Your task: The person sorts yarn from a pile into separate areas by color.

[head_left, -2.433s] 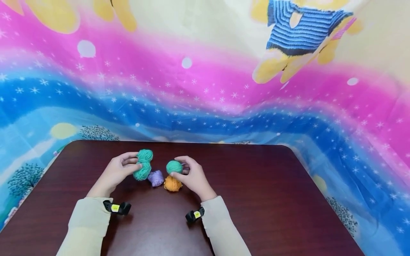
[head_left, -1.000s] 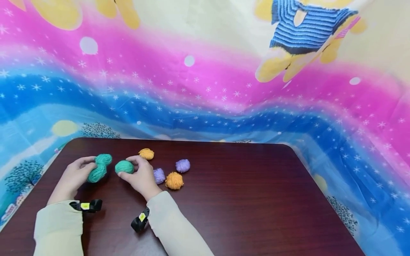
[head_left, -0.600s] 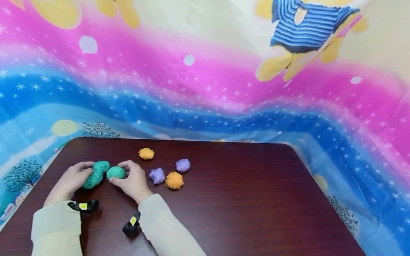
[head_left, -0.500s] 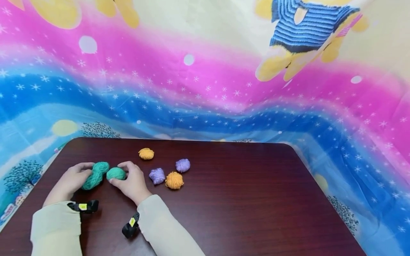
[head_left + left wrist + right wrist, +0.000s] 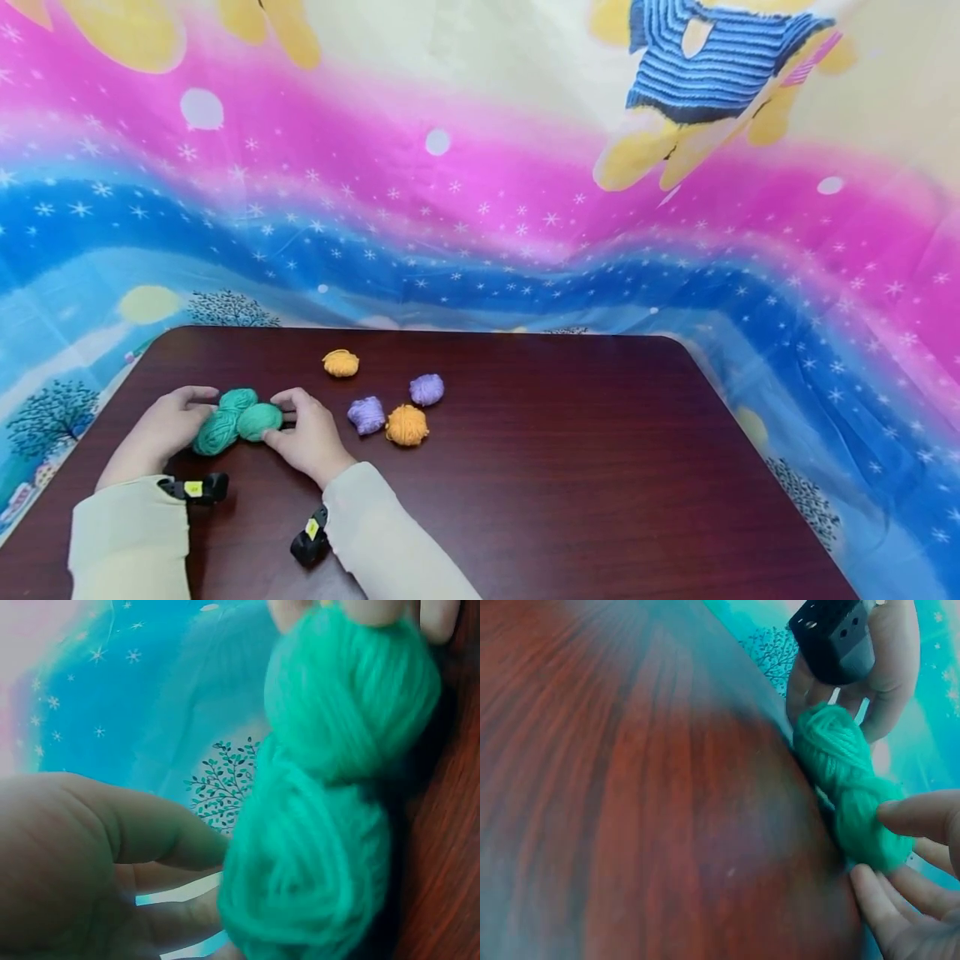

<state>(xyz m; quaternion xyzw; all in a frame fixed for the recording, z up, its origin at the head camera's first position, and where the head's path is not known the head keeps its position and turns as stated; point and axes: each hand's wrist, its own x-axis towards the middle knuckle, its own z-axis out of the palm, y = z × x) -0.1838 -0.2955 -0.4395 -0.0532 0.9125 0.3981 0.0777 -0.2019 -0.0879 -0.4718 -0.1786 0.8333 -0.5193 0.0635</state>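
Three green balls of yarn sit pressed together at the table's left side: a lower-left ball [image 5: 216, 432], a smaller back ball [image 5: 238, 400] and a right ball [image 5: 259, 422]. My left hand [image 5: 159, 429] is beside the first two, its fairly straight fingers touching or nearly touching their left edge. My right hand [image 5: 311, 437] pinches the right ball between thumb and fingers. The left wrist view has two green balls, the nearer yarn ball [image 5: 300, 870] with left-hand fingers at its edge. In the right wrist view a thumb presses the green yarn [image 5: 870, 825].
Right of my hands lie two purple yarn balls [image 5: 366, 415] and an orange yarn ball [image 5: 407, 426]. A yellow-orange yarn ball [image 5: 341, 363] is farther back. The dark wooden table [image 5: 585, 467] ends at a colourful printed cloth [image 5: 480, 217].
Both hands carried the green balls leftward from the table's middle and lowered them. In the last half second the right hand brought its ball against the other two; the left fingers loosened.
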